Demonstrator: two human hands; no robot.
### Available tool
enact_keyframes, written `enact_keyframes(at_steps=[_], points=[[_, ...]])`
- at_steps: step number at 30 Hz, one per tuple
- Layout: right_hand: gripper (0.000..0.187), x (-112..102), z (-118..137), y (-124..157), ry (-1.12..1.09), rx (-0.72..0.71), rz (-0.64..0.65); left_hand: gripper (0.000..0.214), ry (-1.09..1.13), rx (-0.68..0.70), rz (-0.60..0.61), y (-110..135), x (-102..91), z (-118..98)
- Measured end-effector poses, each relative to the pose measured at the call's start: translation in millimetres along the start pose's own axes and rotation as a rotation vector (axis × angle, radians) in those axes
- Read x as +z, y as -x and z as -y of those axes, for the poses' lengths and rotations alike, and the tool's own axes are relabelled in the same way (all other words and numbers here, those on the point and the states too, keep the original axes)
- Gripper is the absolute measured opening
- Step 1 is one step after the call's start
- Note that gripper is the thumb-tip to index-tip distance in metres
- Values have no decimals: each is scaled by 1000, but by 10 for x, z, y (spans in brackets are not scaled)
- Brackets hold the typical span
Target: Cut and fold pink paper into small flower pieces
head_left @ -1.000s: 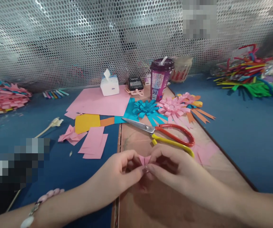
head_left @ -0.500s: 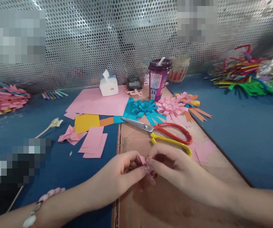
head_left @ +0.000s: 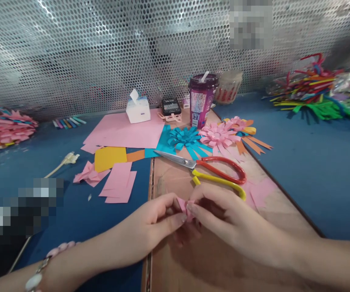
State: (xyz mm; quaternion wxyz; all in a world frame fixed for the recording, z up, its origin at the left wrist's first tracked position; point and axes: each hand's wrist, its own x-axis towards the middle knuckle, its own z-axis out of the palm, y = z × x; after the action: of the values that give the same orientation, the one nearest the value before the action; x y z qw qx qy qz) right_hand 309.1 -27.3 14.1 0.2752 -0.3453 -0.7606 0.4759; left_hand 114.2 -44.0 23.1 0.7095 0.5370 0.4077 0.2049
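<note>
Between my two hands is a small folded piece of pink paper [head_left: 182, 205]. My left hand [head_left: 159, 221] pinches its left side between thumb and fingers. On the other side my right hand [head_left: 220, 211] pinches it too, thumb pressed on its front. Fingers cover most of the paper, so its full shape is hidden. Just beyond my hands lie scissors [head_left: 190, 162] with one red and one yellow handle, the blades pointing left. Behind them sit a blue paper flower [head_left: 184, 138] and a pink paper flower [head_left: 220, 136].
Pink paper strips [head_left: 118, 182], a yellow paper piece [head_left: 111, 159] and a large pink sheet [head_left: 123, 132] lie left of the board [head_left: 175, 263]. A tissue pack [head_left: 137, 111] and a purple cup [head_left: 203, 101] stand behind. Colourful strips [head_left: 315, 93] are heaped at right.
Both hands keep their pinch on the pink paper. The left thumb has drawn slightly left, showing more of the paper. The view has shifted a little.
</note>
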Motion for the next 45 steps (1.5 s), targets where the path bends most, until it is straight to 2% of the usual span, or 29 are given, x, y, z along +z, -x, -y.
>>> enact_keyframes(at_steps=[22,28,45], points=[[14,9,4,41,185,18,-31,24,-4,-21,-24,-25,8,15],[15,31,3,39,220,-10,-77,22,-12,-21,-48,-24,13,29],[16,70,-17,57,199,46,-101,17,-61,-31,-139,-50,68,40]])
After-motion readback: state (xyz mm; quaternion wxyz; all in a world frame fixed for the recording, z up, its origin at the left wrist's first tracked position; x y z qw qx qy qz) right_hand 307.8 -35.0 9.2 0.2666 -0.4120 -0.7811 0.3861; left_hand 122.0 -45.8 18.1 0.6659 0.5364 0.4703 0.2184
